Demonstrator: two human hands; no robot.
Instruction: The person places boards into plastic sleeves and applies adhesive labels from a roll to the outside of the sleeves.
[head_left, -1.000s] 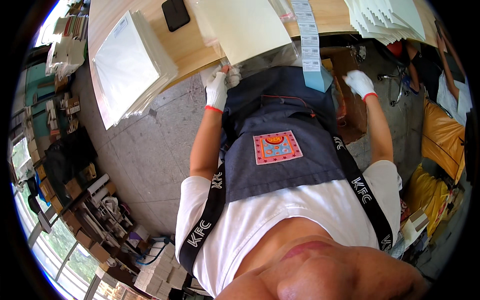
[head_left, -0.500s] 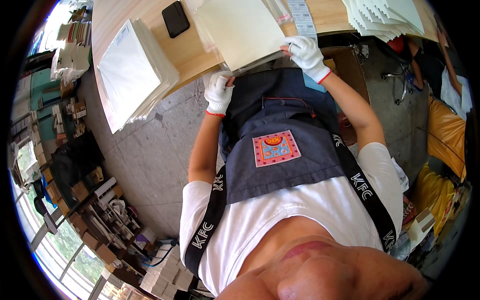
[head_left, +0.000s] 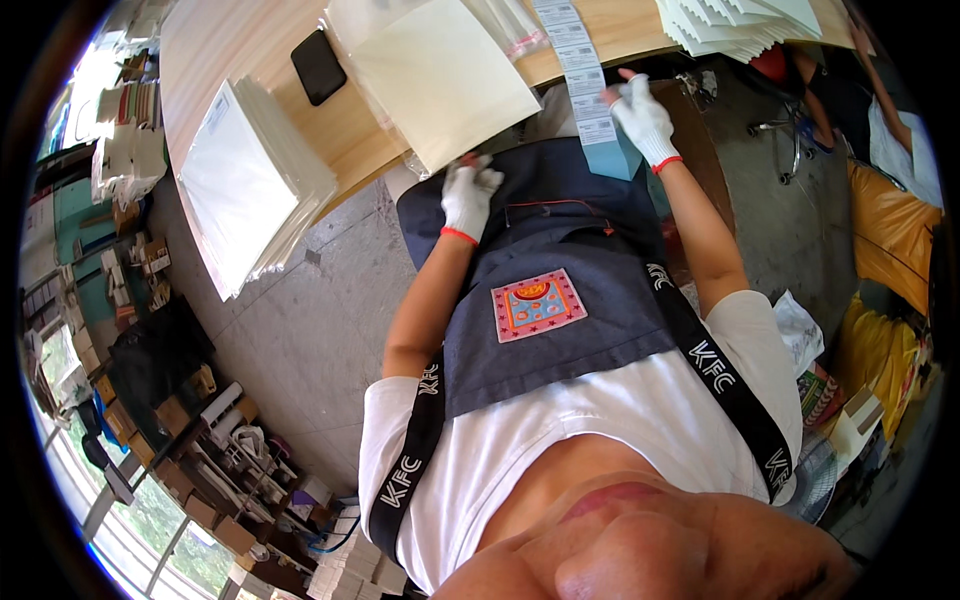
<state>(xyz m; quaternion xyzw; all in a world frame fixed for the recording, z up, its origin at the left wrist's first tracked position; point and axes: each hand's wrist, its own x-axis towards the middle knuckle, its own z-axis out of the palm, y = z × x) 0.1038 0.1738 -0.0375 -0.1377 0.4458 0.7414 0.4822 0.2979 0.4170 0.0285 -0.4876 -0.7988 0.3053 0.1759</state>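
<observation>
Both of my hands wear white knitted gloves with red cuffs and bare fingertips. My left hand (head_left: 468, 198) is at the table's front edge, just below the near corner of a cream sheet (head_left: 440, 85) with clear plastic around it. Its fingertips are smeared, so a grip cannot be made out. To the right, my right hand (head_left: 643, 122) has thumb and fingers apart with nothing between them. Beside it, a strip of printed labels (head_left: 578, 75) runs over the table edge and ends in a blue backing piece (head_left: 612, 158) hanging at my apron (head_left: 560, 240).
A stack of plastic-sleeved white sheets (head_left: 240, 185) overhangs the wooden table (head_left: 235, 45) at left. Near it lies a black phone (head_left: 318, 67). Fanned white sheets (head_left: 735, 25) are at far right, past clear plastic bags (head_left: 508, 25). Another person's arm (head_left: 895, 105) shows at right.
My right hand has left the cream sheet's edge and moved right, beside the label strip. My left hand has shifted right and slightly down. More of the label strip and its blue end shows.
</observation>
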